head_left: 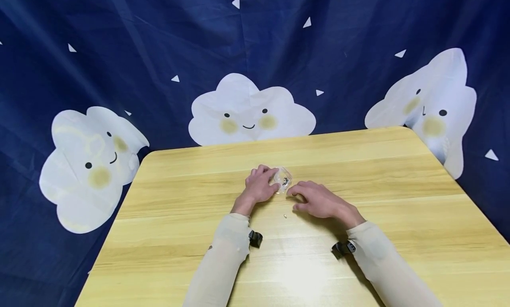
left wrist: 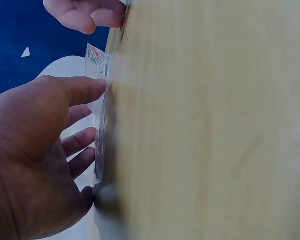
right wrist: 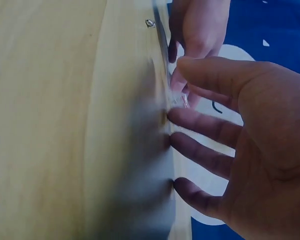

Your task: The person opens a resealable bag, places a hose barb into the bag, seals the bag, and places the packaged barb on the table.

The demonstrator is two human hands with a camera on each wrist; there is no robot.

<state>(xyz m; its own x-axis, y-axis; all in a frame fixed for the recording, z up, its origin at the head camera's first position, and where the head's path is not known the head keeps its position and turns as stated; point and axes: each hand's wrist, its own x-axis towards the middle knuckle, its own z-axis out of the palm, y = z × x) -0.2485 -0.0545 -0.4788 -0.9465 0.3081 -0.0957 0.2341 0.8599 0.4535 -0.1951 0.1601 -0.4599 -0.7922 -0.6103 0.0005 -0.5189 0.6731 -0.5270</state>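
A small clear plastic bag (head_left: 283, 174) lies on the table with several tiny dark metal pieces (head_left: 285, 181) inside. My left hand (head_left: 260, 185) rests at its left side, thumb and fingers spread, tips touching the plastic; the bag's red-marked edge (left wrist: 95, 51) shows in the left wrist view. Just right of the bag is my right hand (head_left: 318, 200), its fingers loosely bent and apart, nothing between them. In the right wrist view its fingertips (right wrist: 179, 116) are right at the tabletop. One loose shiny metal piece (head_left: 284, 216) lies nearer to me, also seen as a small silvery bit (right wrist: 150, 23).
The light wooden table (head_left: 179, 236) has rounded far corners. Behind it hangs a dark blue curtain (head_left: 159, 32) with cloud faces. Dark wrist cameras are strapped under both sleeves (head_left: 223, 249).
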